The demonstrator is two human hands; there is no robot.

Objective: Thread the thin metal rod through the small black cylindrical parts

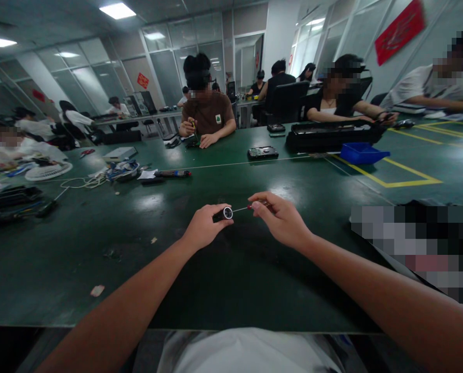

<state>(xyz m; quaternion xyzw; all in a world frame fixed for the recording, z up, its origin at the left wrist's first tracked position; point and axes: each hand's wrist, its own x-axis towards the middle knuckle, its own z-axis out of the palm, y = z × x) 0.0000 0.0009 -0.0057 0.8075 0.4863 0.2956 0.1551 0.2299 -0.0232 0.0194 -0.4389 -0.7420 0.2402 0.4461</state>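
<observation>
My left hand [205, 226] is closed around a small black cylinder with a bright ring at its end, which looks like a flashlight [227, 213]. The ringed end faces right. Between the fingers of my right hand [280, 215] is a thin screwdriver [241, 209] with a reddish handle, partly hidden by the fingers. Its shaft points left, and the tip meets or lies very near the flashlight's ringed end; contact cannot be made out. Both hands are above the green table [216, 280], near its middle.
Ahead lie an opened hard drive [263, 152], a blue tray [361, 154] and a long black device [332, 135]. Left are a dark tool [173, 174], cable bundles [123, 170] and a white fan grille [48, 171]. A co-worker [207, 111] sits opposite; others sit around.
</observation>
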